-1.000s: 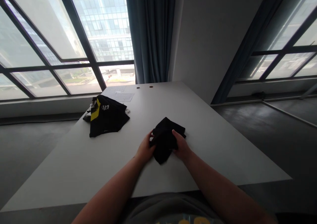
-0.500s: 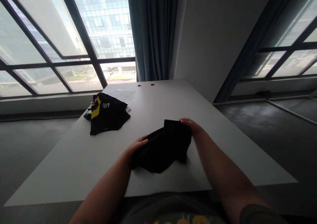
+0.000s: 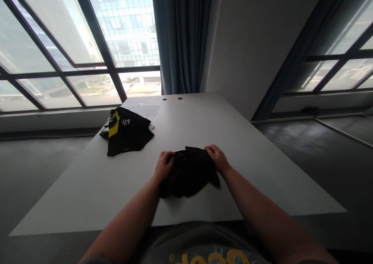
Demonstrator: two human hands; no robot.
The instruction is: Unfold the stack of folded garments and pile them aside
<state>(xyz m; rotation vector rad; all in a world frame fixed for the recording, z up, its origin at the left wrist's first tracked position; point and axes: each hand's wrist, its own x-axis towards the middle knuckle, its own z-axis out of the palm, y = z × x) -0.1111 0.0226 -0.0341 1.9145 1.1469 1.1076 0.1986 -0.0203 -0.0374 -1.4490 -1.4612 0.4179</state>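
Note:
A black garment point(image 3: 190, 172), bunched up and with a small red mark near its top, is between my hands over the near part of the white table point(image 3: 175, 132). My left hand point(image 3: 164, 165) grips its left upper edge with bent fingers. At the upper right edge, my right hand point(image 3: 217, 157) pinches the cloth between thumb and fingers. A loose corner hangs out at the lower right. What kind of garment it is I cannot tell. The fingertips behind the cloth are hidden.
A pile of folded black clothes point(image 3: 129, 133) with a yellow patch and white lettering lies at the table's left edge. Behind it lie papers point(image 3: 147, 110). Two round holes are near the far edge. A blue curtain point(image 3: 182, 42) and windows stand beyond.
The black garment is more bunched, its raised flap at the right folded down, and a red mark now shows. My hands have moved closer together; the left has curled its fingers onto the cloth.

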